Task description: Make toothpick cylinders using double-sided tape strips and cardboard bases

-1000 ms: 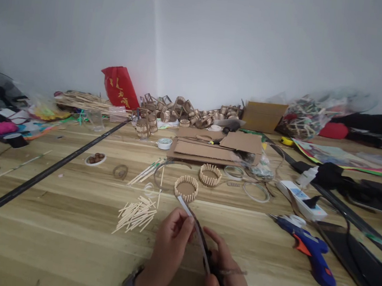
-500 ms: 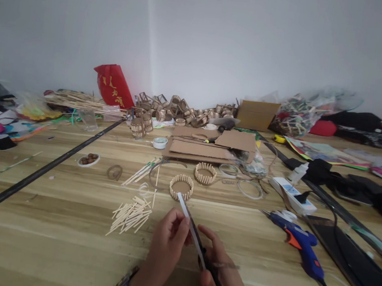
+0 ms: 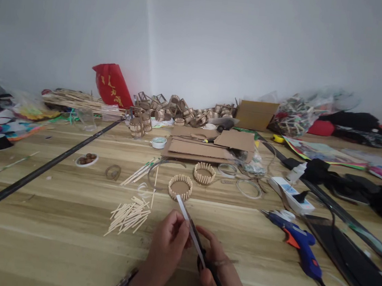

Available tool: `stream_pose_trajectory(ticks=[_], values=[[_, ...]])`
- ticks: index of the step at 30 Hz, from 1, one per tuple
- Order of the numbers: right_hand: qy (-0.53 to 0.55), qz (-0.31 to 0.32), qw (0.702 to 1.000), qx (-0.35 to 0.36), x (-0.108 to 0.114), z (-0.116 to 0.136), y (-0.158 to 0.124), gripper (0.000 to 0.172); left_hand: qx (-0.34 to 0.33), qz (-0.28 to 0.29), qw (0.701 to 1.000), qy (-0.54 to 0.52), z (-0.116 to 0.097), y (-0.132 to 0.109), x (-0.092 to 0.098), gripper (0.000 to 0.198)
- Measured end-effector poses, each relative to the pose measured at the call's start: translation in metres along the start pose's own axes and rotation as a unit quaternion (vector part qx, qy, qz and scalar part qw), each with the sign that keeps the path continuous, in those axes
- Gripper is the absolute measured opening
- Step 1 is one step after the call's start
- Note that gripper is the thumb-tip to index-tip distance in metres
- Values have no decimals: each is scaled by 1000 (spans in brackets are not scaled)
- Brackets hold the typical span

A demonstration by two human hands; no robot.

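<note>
My left hand point(image 3: 170, 238) pinches a narrow white strip point(image 3: 184, 209) near its upper end. My right hand point(image 3: 217, 264) is closed around a dark tool, perhaps scissors point(image 3: 215, 275), whose long edge lies along the strip. Just beyond the strip's tip stands a round cardboard base ringed with short sticks point(image 3: 180, 187), and a similar ring point(image 3: 204, 174) stands behind it to the right. A loose pile of short wooden sticks point(image 3: 129, 216) lies left of my left hand.
On the right lie a blue glue gun point(image 3: 298, 245) and a white power strip point(image 3: 291, 195). Cardboard sheets point(image 3: 200, 149), a white tub point(image 3: 158, 143) and a small dish of brown pieces point(image 3: 87, 160) are farther back. Many stick-ringed pieces are heaped by the wall.
The fingers of my right hand have drawn in closer around the dark tool. My left hand keeps its pinch on the strip. The whole view has shifted slightly.
</note>
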State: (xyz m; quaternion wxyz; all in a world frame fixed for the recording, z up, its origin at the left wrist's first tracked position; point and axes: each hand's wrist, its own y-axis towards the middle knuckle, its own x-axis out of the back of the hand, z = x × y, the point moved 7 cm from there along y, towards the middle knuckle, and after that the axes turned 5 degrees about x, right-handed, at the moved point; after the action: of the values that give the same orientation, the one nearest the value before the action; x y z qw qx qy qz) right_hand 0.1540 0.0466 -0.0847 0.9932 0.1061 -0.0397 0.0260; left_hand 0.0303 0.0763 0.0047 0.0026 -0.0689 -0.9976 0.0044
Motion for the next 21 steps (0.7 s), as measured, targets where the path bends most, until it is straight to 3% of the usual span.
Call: stream_pose_trajectory(ticks=[6,11,21], values=[[23,-14,997,-72,0,16,-3,62,-1,-1,1000,-3,0,0,0,37],[25,11,999,-35,-3,19,-1,72,0,6,1000,0,1,0,-1,37],[-67,-39,996,-37,1,-20,5,81,6,30,1000,6,5,-1,-6,35]])
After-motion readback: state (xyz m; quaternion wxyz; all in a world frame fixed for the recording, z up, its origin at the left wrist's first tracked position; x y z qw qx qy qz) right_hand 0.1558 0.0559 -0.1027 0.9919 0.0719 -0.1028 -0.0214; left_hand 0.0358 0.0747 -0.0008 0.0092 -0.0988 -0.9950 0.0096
